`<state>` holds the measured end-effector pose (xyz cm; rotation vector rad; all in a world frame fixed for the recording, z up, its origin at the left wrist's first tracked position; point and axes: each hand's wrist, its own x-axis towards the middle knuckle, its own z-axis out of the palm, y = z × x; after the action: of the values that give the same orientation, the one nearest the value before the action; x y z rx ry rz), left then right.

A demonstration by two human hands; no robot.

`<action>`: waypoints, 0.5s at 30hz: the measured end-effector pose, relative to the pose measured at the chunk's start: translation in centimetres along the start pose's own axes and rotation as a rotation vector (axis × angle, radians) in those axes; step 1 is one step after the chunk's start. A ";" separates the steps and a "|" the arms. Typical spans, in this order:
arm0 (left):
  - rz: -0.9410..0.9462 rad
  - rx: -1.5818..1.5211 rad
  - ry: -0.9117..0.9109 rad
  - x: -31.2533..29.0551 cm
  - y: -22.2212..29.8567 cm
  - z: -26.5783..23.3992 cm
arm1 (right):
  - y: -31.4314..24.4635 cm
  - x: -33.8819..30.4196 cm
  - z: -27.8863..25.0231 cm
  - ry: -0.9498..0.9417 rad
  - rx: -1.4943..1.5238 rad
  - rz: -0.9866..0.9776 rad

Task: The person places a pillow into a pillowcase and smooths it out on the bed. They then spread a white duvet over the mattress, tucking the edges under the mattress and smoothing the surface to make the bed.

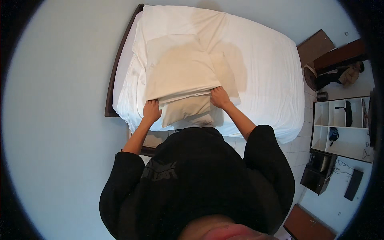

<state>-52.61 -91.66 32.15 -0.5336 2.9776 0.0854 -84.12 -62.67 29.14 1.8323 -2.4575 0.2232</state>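
Observation:
A broad cream pillowcase (180,68) lies spread on the bed, its layered open edge facing me. At that edge's left corner, my left hand (152,111) is closed on the fabric. My right hand (219,97) grips the right corner, a little farther from me. Between my hands, a cream pillow (186,110) sticks out from under the edge toward me; the rest of it is hidden. Another piece of cream bedding (227,72) shows flat beyond the pillowcase's right side.
A white sheet (268,76) covers the bed, rumpled along its left side. A dark wooden headboard (120,68) stands against the left wall. To the right are an open white shelf unit (340,127), a black cabinet (319,172) and a brown door (310,224). Tiled floor (294,160) borders the bed.

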 end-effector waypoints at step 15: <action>0.306 -0.157 0.245 10.0 6.7 -2.1 | 7.3 -9.0 11.2 0.101 0.898 1.488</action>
<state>-64.48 -88.99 33.24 -0.1018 3.2888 0.3024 -88.15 -53.84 16.28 -0.4724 -3.2264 1.5158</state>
